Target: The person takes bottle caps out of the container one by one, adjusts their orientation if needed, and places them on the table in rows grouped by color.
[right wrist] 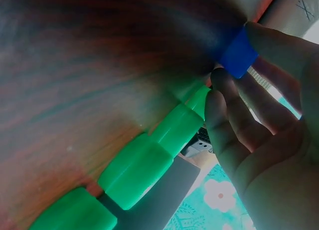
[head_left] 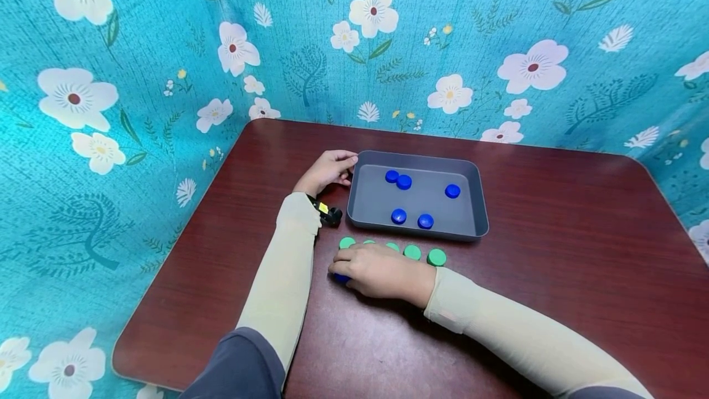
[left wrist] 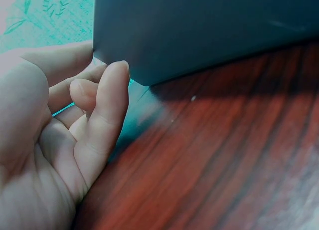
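A grey rectangular tray (head_left: 415, 199) stands on the table with several blue bottle caps (head_left: 404, 182) spread inside it. My left hand (head_left: 327, 171) pinches the tray's rim at its far left corner; one fingertip goes out of sight behind the wall (left wrist: 199, 35) in the left wrist view. Just in front of the tray, my right hand (head_left: 379, 271) pinches another blue cap (right wrist: 238, 53) between thumb and fingers, low over the table. Several green bottle caps (head_left: 436, 257) form a row between that hand and the tray, some partly hidden by the hand.
The dark red wooden table (head_left: 565, 251) has rounded corners. A floral turquoise curtain (head_left: 310, 29) hangs behind it and along the left side. A black wrist camera (head_left: 331, 215) on the left arm sits close to the tray's left wall.
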A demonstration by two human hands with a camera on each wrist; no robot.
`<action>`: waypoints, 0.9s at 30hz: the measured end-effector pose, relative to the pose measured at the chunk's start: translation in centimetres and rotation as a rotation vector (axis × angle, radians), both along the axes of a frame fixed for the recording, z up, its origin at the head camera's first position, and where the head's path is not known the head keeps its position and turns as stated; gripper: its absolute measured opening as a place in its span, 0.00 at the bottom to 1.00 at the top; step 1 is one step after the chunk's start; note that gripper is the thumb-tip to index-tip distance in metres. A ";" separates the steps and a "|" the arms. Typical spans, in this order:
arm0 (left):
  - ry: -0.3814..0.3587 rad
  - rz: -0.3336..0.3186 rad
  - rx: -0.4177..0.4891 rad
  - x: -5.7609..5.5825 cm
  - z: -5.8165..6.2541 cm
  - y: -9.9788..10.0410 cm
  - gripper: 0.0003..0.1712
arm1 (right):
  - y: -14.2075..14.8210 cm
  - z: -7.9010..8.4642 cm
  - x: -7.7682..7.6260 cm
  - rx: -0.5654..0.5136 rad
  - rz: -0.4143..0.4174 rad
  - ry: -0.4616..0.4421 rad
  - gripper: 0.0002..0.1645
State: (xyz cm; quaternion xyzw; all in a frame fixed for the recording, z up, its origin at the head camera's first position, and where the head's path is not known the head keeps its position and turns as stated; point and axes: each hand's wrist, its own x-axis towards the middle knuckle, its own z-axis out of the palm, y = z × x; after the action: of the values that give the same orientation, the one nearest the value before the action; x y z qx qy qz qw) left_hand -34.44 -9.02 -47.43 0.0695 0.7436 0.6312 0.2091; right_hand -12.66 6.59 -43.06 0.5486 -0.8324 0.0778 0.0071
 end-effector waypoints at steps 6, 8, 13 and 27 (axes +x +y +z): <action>0.003 -0.001 -0.008 0.1 0.2 0.0 0.20 | 0.0 0.0 0.1 -0.009 -0.001 -0.022 0.23; 0.006 0.001 -0.009 0.1 0.2 0.0 0.20 | 0.1 0.0 0.1 -0.014 -0.001 -0.024 0.23; -0.006 -0.003 -0.002 0.2 0.1 -0.1 0.20 | 0.2 0.0 -0.1 -0.029 0.016 -0.011 0.22; 0.002 -0.001 0.021 0.2 0.0 0.0 0.19 | 1.3 0.5 -0.1 -0.028 0.049 -0.006 0.26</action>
State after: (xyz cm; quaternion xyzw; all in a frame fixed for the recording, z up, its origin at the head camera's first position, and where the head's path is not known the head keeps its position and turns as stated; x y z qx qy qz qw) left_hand -34.22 -9.06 -47.46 0.0727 0.7372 0.6388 0.2078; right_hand -12.75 7.92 -42.52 0.5682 -0.8177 0.0913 0.0105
